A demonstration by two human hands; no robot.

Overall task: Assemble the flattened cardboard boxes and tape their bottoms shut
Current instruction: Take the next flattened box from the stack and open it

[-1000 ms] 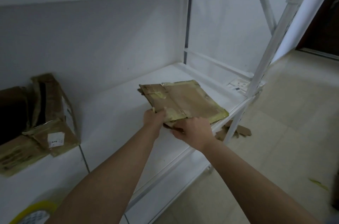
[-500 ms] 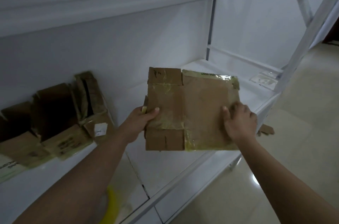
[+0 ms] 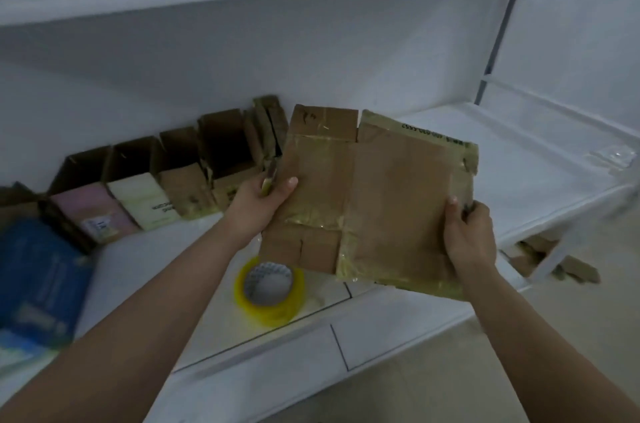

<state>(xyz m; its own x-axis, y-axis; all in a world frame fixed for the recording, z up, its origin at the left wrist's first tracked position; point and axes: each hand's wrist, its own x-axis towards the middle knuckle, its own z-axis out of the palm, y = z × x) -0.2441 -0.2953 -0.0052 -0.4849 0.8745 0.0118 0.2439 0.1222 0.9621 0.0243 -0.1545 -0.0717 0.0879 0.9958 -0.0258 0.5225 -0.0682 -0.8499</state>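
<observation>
Our left hand [image 3: 265, 195] and right hand [image 3: 465, 232] pinch the flattened box [image 3: 374, 200]; its old tape may tear the flaps as we open it.

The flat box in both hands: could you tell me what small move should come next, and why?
Probably push its two side edges toward each other so it opens into a tube. The flat box is still collapsed, the left hand and right hand grip opposite edges, and the tape roll waits on the shelf below.
</observation>
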